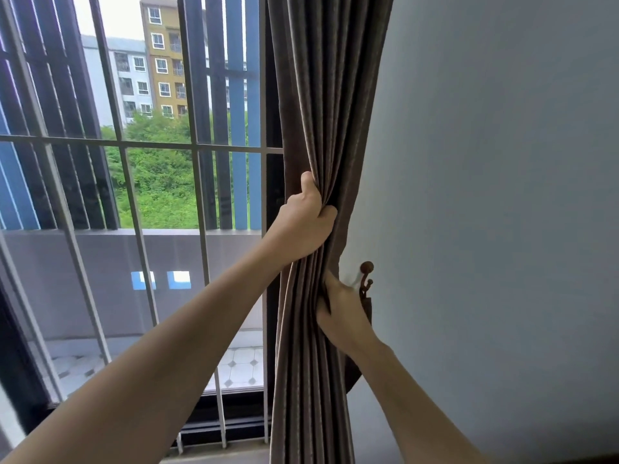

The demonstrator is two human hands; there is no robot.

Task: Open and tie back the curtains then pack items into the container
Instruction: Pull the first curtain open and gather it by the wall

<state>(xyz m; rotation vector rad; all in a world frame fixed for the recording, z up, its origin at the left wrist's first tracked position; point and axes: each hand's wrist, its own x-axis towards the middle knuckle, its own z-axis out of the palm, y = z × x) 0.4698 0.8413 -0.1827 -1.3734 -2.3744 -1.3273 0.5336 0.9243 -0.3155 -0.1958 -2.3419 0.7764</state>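
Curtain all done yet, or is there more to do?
Done: the curtain is bunched against the wall, window uncovered. Now: the left hand grips the folds; the right hand reaches behind them beside the hook. Still to do: no tie round it yet, then all the packing, none of it in view.

Bare to the frame's edge, the left hand (306, 226) and right hand (341, 313) — each on a long uncovered forearm
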